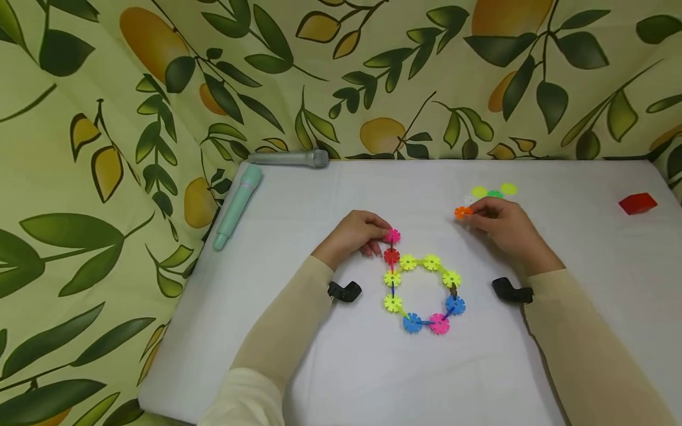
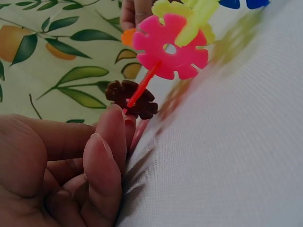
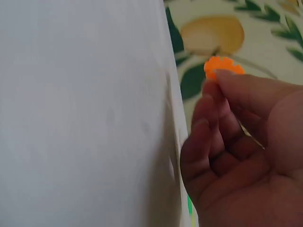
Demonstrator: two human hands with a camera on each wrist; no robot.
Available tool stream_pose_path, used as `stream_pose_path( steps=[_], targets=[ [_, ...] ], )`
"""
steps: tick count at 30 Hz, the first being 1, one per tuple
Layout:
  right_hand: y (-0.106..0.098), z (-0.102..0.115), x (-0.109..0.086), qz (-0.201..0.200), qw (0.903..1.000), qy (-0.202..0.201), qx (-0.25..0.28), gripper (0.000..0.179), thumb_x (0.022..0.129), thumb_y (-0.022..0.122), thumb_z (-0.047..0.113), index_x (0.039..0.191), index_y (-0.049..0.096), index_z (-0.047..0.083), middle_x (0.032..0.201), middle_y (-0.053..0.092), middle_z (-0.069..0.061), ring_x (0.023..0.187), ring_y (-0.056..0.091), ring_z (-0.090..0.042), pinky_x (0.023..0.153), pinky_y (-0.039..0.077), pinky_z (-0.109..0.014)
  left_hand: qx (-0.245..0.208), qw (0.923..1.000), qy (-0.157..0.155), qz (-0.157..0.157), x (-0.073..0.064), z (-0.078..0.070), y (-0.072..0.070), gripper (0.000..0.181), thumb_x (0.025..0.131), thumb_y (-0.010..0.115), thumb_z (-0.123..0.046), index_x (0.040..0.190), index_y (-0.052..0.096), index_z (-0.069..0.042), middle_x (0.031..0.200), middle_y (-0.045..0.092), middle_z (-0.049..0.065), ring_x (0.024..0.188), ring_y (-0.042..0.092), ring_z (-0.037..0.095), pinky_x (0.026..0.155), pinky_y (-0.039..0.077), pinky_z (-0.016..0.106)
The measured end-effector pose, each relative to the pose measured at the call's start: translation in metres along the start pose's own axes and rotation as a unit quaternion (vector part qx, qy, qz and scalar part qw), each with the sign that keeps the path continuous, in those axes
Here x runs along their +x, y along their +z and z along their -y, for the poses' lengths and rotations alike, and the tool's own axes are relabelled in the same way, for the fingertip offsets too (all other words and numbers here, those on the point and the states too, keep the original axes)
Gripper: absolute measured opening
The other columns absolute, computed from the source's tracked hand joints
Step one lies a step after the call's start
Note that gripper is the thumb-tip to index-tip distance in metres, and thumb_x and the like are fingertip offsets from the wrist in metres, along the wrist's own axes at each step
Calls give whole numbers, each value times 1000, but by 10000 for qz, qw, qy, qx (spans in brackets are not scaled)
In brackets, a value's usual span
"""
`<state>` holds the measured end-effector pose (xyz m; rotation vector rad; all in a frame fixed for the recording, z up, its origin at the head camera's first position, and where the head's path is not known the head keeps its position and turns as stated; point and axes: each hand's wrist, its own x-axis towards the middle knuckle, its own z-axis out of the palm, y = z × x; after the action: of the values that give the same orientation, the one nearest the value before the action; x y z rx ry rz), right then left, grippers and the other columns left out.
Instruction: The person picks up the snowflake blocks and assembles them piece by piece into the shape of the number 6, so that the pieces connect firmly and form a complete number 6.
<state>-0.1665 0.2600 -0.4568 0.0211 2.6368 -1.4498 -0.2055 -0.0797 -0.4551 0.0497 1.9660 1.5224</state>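
In the head view, notched plastic building discs are joined into a ring with a short tail, the yellow discs (image 1: 393,278) forming its left and top. Blue discs (image 1: 412,323) and a pink one line the bottom. At the tail's upper end my left hand (image 1: 359,234) pinches the end pink disc (image 1: 393,235), just above a red disc (image 1: 391,255). A brown disc (image 2: 144,104) sits right at the fingertips in the left wrist view. My right hand (image 1: 503,228) pinches a single orange disc (image 1: 462,212) between thumb and finger, apart from the chain.
Several loose discs, including a green disc (image 1: 495,194) and a yellow disc (image 1: 509,189), lie behind the right hand. A red block (image 1: 637,204) is at the far right. A mint microphone (image 1: 238,207) and a silver microphone (image 1: 288,158) lie along the white table's (image 1: 266,266) left and back edges.
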Motion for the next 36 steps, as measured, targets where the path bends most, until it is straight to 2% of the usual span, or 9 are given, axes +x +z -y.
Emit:
stream_pose_path(
  steps=[4, 8, 12, 19, 27, 36],
  targets=[
    [24, 13, 4, 681, 9969, -386, -51, 18, 108, 73, 14, 118, 75, 0, 110, 74, -15, 93, 62, -29, 74, 54, -24, -54, 9999, 107, -32, 0, 4, -2, 15, 105, 72, -6, 118, 77, -3, 99, 78, 13, 63, 67, 20, 54, 54, 27],
    [40, 20, 7, 983, 9931, -616, -174, 16, 107, 75, 17, 115, 79, 4, 110, 74, -12, 96, 60, -30, 77, 53, -25, -68, 9999, 108, -47, 1, 6, -3, 15, 104, 74, -8, 117, 78, -2, 99, 78, 13, 62, 66, 19, 54, 53, 26],
    [50, 25, 11, 1010, 9912, -809, -274, 12, 106, 76, 14, 112, 80, 5, 110, 75, -10, 99, 61, -29, 81, 53, -27, -64, 9999, 68, -83, 2, 6, -2, 14, 104, 76, -9, 116, 80, -2, 96, 78, 13, 60, 65, 18, 52, 51, 24],
    [59, 29, 18, 1080, 9869, -1148, -331, 13, 105, 77, 14, 114, 84, 7, 114, 78, -8, 107, 67, -27, 91, 54, -31, -22, 9997, 171, -194, 2, 6, 3, 12, 102, 79, -11, 111, 82, -4, 87, 77, 13, 55, 61, 16, 48, 47, 23],
    [65, 28, 26, 1230, 9805, -1529, -67, 10, 103, 79, 11, 110, 86, 9, 109, 80, -3, 107, 71, -24, 90, 53, -23, 27, 9992, 185, -340, 1, 5, 5, 10, 100, 82, -12, 106, 82, -4, 77, 73, 10, 50, 56, 14, 44, 41, 23],
    [67, 28, 28, 1116, 9765, -1844, -88, 9, 99, 82, 5, 105, 87, 8, 104, 81, -1, 103, 74, -24, 87, 54, -20, -8, 9983, 93, -568, 3, 3, 9, 5, 99, 82, -10, 101, 83, -5, 72, 70, 7, 50, 50, 12, 44, 36, 24]
  ],
)
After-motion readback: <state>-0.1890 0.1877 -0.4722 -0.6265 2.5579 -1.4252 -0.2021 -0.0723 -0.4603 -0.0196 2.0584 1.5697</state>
